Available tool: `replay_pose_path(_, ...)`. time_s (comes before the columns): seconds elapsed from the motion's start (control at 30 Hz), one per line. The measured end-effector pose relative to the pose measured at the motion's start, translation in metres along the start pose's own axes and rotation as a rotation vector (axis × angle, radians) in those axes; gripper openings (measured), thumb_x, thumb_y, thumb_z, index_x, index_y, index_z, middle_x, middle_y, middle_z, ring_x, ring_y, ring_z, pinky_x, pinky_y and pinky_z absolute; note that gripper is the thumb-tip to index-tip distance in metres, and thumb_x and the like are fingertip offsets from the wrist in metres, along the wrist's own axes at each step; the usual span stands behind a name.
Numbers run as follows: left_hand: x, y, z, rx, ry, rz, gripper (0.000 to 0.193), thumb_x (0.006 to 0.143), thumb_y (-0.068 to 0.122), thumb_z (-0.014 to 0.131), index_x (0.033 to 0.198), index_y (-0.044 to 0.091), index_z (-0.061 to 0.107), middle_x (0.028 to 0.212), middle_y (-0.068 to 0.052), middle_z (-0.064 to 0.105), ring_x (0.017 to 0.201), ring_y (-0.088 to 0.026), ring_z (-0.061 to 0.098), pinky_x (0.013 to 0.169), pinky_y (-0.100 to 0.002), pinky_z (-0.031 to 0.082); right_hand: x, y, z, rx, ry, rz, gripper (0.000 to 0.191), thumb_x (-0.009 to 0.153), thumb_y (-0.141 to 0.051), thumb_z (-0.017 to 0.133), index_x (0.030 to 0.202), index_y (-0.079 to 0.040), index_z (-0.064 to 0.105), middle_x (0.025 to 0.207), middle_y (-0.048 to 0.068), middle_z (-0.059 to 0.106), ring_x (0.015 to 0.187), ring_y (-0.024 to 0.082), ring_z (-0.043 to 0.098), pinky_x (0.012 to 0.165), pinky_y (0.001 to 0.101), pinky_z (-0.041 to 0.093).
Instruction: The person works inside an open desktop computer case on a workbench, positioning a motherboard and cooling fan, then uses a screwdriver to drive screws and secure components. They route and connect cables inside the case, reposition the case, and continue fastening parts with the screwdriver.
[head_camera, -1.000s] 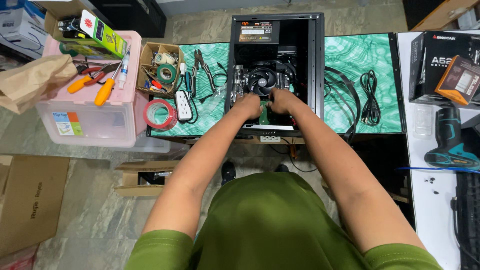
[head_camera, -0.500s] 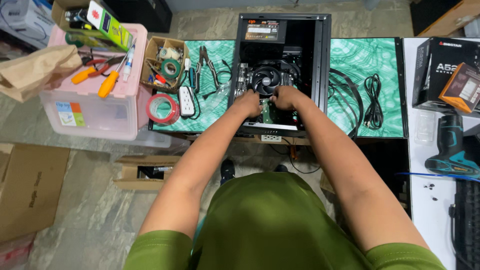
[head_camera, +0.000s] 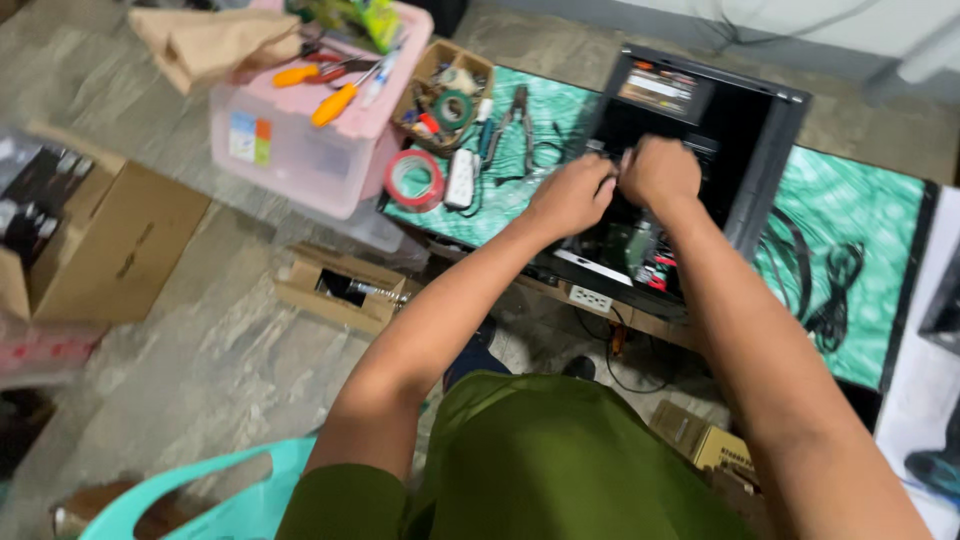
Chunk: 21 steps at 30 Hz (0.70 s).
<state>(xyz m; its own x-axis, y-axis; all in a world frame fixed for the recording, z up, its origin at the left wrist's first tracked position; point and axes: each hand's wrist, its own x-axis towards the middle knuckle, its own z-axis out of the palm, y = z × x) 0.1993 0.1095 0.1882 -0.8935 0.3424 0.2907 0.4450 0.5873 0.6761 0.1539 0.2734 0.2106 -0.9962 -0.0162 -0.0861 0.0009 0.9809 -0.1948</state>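
An open black computer case (head_camera: 765, 150) lies flat on a green patterned mat (head_camera: 850, 210) on a low table. Both my hands are inside it. My left hand (head_camera: 570, 195) and my right hand (head_camera: 658, 172) are closed close together over the parts near the case's middle, fingers pinched on something small that the blur and my fingers hide. A circuit board with a green card (head_camera: 630, 245) shows just below my hands.
A pink plastic bin (head_camera: 300, 150) with screwdrivers stands left of the table. A small box of tools (head_camera: 440, 95), a red tape roll (head_camera: 415, 180) and pliers (head_camera: 515, 120) lie on the mat's left. Black cables (head_camera: 830, 280) lie right. Cardboard boxes (head_camera: 100, 250) stand on the floor.
The camera has swung left and tilted, so the case now sits upper right. My hands have moved slightly up inside the case and stayed together.
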Motion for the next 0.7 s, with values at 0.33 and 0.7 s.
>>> replay_pose_path(0.33,-0.021,-0.181,-0.232,0.096,0.153,0.015,0.023,0.089,0.018,0.067,0.107,0.004,0.063,0.110,-0.018,0.063,0.105,-0.042,0.063,0.087,-0.051,0.053,0.067,-0.293,0.030,0.170,0.297,-0.204,0.030,0.098,-0.030,0.061,0.095,-0.002,0.071,0.088,0.026,0.071,0.082,0.048,0.068,0.073,0.0570,0.054)
replay_pose_path(0.7,-0.084,-0.453,-0.540,0.245,0.232,-0.072,0.026,0.087,0.006,0.059,0.112,0.004,0.064,0.116,-0.019,0.062,0.110,-0.040,0.063,0.089,-0.051,0.052,0.174,-0.705,0.093,0.178,0.236,-0.428,0.027,0.098,-0.025,0.059,0.104,0.000,0.067,0.097,0.029,0.070,0.089,0.048,0.067,0.076,0.0584,0.053)
